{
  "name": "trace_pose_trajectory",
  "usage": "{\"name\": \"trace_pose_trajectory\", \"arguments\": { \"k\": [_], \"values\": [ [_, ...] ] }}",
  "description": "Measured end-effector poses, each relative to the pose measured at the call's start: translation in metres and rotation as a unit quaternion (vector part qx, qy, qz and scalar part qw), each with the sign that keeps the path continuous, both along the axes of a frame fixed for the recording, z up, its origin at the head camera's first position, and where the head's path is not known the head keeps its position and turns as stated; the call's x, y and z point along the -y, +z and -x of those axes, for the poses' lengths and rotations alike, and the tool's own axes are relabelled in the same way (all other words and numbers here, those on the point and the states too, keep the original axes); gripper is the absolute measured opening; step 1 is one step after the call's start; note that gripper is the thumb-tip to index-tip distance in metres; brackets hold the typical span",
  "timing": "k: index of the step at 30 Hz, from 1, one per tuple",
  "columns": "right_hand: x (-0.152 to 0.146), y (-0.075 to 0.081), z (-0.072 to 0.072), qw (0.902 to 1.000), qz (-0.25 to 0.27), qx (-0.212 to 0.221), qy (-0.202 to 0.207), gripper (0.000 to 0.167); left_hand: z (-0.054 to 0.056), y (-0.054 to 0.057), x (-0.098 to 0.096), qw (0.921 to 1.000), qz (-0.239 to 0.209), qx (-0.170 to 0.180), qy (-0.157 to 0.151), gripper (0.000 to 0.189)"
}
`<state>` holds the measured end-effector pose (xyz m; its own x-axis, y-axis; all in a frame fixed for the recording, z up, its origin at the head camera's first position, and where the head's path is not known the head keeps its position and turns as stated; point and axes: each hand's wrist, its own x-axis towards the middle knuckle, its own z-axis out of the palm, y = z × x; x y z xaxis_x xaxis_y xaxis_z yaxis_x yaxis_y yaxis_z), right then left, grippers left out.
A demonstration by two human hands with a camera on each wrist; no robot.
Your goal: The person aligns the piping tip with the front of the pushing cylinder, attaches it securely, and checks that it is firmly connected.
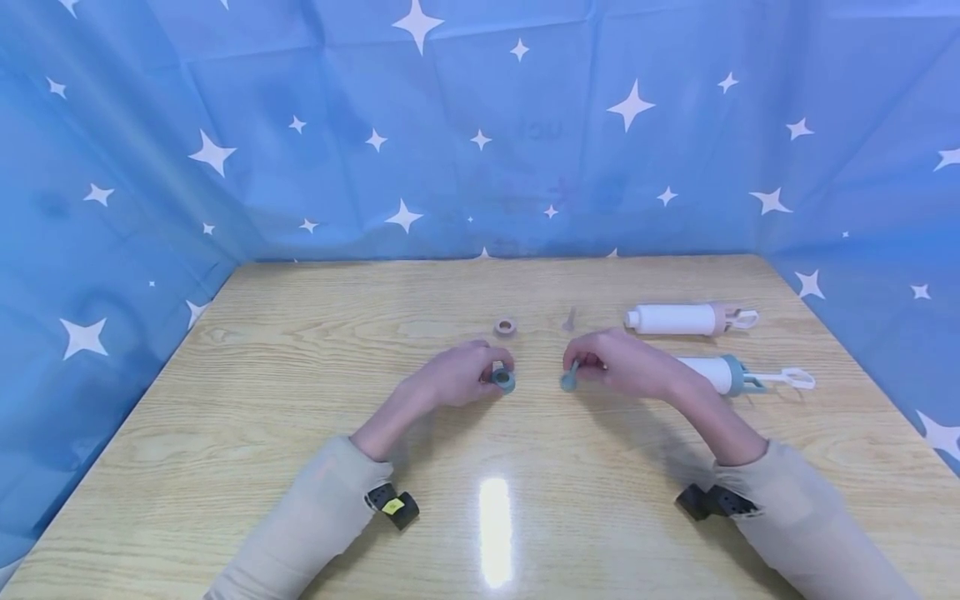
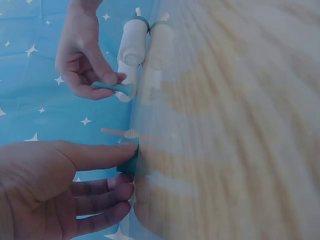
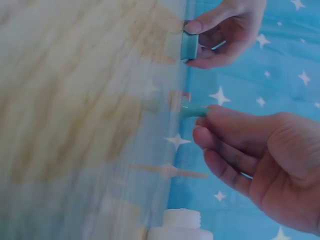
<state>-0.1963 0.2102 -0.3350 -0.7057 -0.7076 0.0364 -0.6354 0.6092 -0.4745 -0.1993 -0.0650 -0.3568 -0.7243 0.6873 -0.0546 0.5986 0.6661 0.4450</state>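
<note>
My left hand (image 1: 468,372) pinches a teal ring-shaped cap (image 1: 503,381) between thumb and fingers, close over the table. In the left wrist view the thumb lies along the side of the teal cap (image 2: 128,156). To the right, my right hand (image 1: 618,362) pinches the slim stem of a small teal piece (image 1: 568,381) with a wider rounded end. That end points down at the table in the right wrist view, where the teal piece (image 3: 192,111) shows beyond the fingertips. A gap separates the two hands.
Behind the hands lie a pink ring (image 1: 506,327) and a small pink stemmed piece (image 1: 569,320). At right lies a white tube with pink collar (image 1: 671,319); nearer, another white tube with teal collar (image 1: 712,372) and white handle is partly hidden by my right hand. A starred blue curtain (image 1: 480,133) surrounds the wooden table (image 1: 262,375).
</note>
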Motion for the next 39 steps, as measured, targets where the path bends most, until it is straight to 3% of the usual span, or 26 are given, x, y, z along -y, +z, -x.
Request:
{"name": "trace_pose_trajectory", "arguments": {
  "k": [7,12,15,22,29,35,39],
  "values": [
    [0.001,0.005,-0.003,0.9991,0.018,-0.02,-0.032,0.007,0.0,0.002,0.0,0.9995,-0.025,0.003,0.018,0.027],
    [0.001,0.008,-0.006,0.9977,0.055,-0.02,-0.035,0.009,0.0,0.002,-0.001,0.9957,-0.089,0.001,0.026,0.026],
    [0.001,0.01,-0.007,0.9959,0.07,-0.043,-0.036,0.009,-0.002,0.004,-0.001,0.9901,-0.137,0.005,0.029,0.024],
    [-0.002,0.018,-0.012,0.9881,0.094,-0.116,-0.037,0.018,-0.008,0.008,-0.002,0.971,-0.236,0.015,0.034,0.024],
    [-0.002,0.024,-0.016,0.9795,0.114,-0.165,-0.02,0.025,-0.01,0.012,-0.006,0.9457,-0.323,0.011,0.029,0.028],
    [0.003,0.028,-0.019,0.9756,0.144,-0.165,-0.018,0.021,-0.015,0.014,-0.01,0.923,-0.383,0.027,0.024,0.029],
    [0.009,0.028,-0.022,0.972,0.168,-0.165,-0.002,0.022,-0.021,0.017,-0.013,0.9142,-0.403,0.04,0.012,0.03]
  ]
}}
